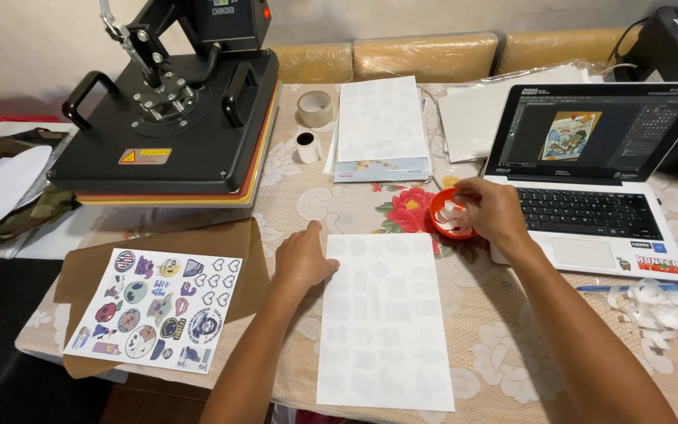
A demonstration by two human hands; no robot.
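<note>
Resting flat near the front edge of the table (512,345), which wears a beige lace cloth with red flowers, a large white sheet of paper with faint pale shapes (384,318) lies between the person's two forearms. The left hand (301,257) sits palm-down at the sheet's upper left corner, fingers curled loosely and thumb touching the paper's edge; its grip holds nothing. The right hand (493,210) reaches into a small round orange bowl of white paper scraps (449,217), just beyond the sheet's upper right corner; its fingertips are pinched together among the scraps, though whether they hold one I cannot tell.

Toward the left front corner, a white sticker sheet printed with colourful round designs and hearts (157,308) lies on brown paper (221,243). Behind it, at the back left, stands a black heat press machine (170,118). An open silver laptop (590,169) occupies the right side, touching the right wrist. At the back edge sit a stack of white sheets (380,126) and a roll of tape (315,107).
</note>
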